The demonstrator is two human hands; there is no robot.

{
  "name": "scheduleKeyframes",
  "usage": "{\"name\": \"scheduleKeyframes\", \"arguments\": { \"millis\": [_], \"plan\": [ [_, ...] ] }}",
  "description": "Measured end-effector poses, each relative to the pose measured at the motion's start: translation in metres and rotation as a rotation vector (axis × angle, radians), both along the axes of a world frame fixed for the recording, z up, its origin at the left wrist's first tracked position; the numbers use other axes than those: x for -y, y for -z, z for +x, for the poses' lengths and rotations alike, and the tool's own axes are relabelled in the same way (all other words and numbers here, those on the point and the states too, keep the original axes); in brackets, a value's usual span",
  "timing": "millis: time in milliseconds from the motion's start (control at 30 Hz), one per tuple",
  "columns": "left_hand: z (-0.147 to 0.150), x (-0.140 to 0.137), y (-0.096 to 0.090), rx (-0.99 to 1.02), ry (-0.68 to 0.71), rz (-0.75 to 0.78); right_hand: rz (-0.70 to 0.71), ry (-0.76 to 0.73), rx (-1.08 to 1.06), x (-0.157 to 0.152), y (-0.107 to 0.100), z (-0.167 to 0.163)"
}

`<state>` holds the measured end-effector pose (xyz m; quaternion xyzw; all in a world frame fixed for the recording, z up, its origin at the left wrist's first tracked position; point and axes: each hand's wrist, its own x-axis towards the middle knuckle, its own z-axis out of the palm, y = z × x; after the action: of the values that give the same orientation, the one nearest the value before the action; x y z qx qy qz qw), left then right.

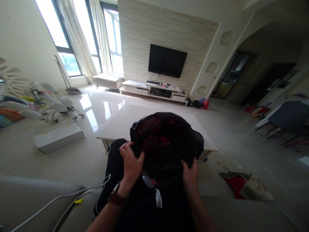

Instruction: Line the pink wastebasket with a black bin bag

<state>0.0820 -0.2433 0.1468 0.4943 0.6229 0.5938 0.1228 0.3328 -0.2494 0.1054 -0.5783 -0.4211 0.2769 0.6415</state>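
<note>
A black bag (166,151) with a slightly shiny surface sits on my lap, its mouth spread toward me. Dark red shows inside it, but I cannot make out what that is. My left hand (132,161) pinches the bag's left rim, thumb inside and fingers curled at the outer edge. On the opposite rim, my right hand (190,174) grips the edge, with part of its fingers hidden behind the fabric. Below the bag, a white strip like a label (158,198) and a small red piece (154,182) show against my dark trousers.
A white low table (116,124) stands just past my knees. Left of it lies a long white box (60,138) on the floor. White cables (72,192) cross the sofa (36,196) at my left. A red and beige cloth item (246,186) lies at my right.
</note>
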Motion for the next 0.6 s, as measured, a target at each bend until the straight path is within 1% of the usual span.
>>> {"name": "scheduleKeyframes", "arguments": {
  "millis": [100, 267, 400, 500, 533, 600],
  "plan": [
    [-0.008, 0.01, -0.013, 0.171, 0.064, -0.018, 0.011, 0.025, -0.071, 0.004, -0.008, 0.01],
    [-0.024, 0.023, -0.032, 0.559, 0.384, -0.109, -0.023, 0.013, -0.318, 0.01, -0.025, 0.017],
    [-0.025, 0.027, -0.036, 0.914, 0.56, -0.145, -0.079, 0.013, -0.503, 0.018, -0.04, 0.016],
    [-0.023, 0.028, -0.034, 1.176, 0.642, -0.263, -0.1, 0.011, -0.593, 0.023, -0.049, 0.017],
    [-0.023, 0.029, -0.034, 1.217, 0.657, -0.304, -0.101, 0.003, -0.61, 0.024, -0.051, 0.017],
    [-0.022, 0.032, -0.036, 1.181, 0.665, -0.331, -0.103, -0.012, -0.621, 0.026, -0.052, 0.019]
  ]
}}
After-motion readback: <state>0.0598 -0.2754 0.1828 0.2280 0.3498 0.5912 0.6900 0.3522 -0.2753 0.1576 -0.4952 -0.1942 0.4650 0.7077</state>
